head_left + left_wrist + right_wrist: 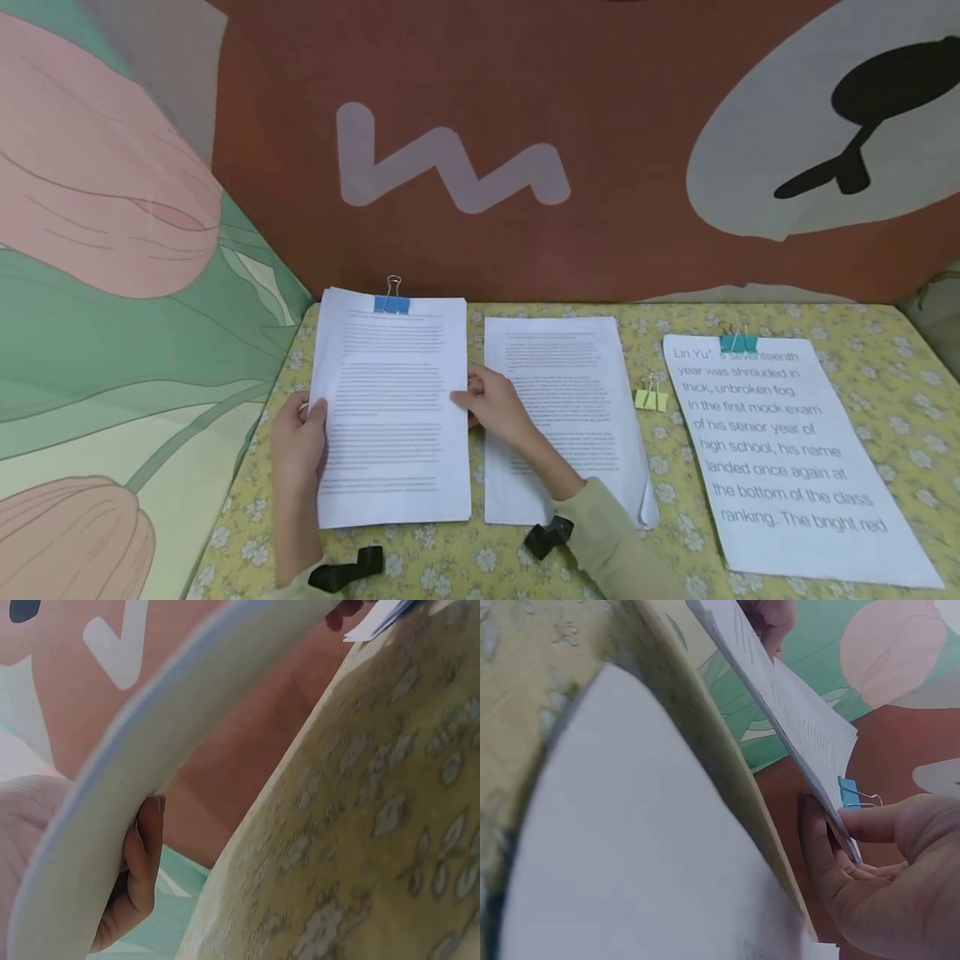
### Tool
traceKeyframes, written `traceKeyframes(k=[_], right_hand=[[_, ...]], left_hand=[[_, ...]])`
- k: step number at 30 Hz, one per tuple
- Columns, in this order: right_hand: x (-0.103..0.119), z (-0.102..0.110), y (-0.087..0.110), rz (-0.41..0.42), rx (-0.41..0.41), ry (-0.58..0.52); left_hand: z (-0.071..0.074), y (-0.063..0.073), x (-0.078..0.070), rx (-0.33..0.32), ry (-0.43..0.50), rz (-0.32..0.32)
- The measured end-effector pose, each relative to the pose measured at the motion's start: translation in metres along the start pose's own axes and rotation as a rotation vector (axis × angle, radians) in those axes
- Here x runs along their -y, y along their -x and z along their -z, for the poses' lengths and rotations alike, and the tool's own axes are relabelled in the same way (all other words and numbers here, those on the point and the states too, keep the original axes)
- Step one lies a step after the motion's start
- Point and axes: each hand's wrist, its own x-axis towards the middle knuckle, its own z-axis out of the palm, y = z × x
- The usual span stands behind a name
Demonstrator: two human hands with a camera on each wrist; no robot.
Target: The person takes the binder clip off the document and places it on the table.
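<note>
A brown cartoon wall and green flowered wall border a yellow floral tabletop

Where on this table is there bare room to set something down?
Bare tablecloth shows right of the teal-clipped sheets, and, narrower, between them and the middle stack, nearer than the yellow clip. Crowded: the left side, where the left hand and right hand grip the blue-clipped stack close beside the middle one.

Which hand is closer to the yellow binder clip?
The right hand: it pinches the right edge of the blue-clipped stack, left of the yellow binder clip. The left hand grips that stack's left edge, farther away.
</note>
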Motion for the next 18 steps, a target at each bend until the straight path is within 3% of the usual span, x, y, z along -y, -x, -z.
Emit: traceKeyframes(k=[9,13,18], right_hand=[[0.003,0.014,0.003,0.019,-0.114,0.034],[0.003,0.031,0.008,0.061,-0.155,0.019],[0.001,0.059,0.02,0.125,-0.15,-0.026]], left_hand=[[-0.015,0.009,-0.014,0.039,0.089,-0.035],[-0.028,0.016,-0.023,0.071,0.121,-0.048],[-0.046,0.025,-0.033,0.125,0.195,-0.045]])
